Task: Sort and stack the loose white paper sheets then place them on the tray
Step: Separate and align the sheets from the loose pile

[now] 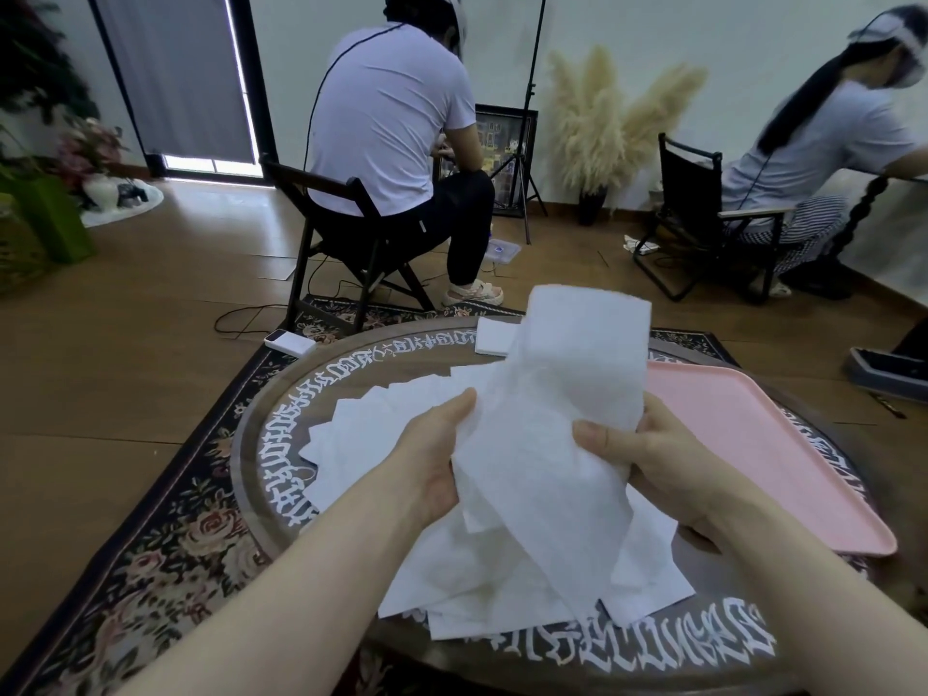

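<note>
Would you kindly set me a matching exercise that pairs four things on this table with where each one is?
Things:
1. tray
2. small stack
3. held sheets
4. loose sheets

Places:
A. spread flat over the table's middle
B. lifted between the left hand and right hand
C. on the table's right side
D. at the table's far edge

Pairs: 1-C, 2-D, 3-B, 4-A

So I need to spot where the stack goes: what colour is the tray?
Pale pink tray, plain, seen in the head view, on the table's right side.
</note>
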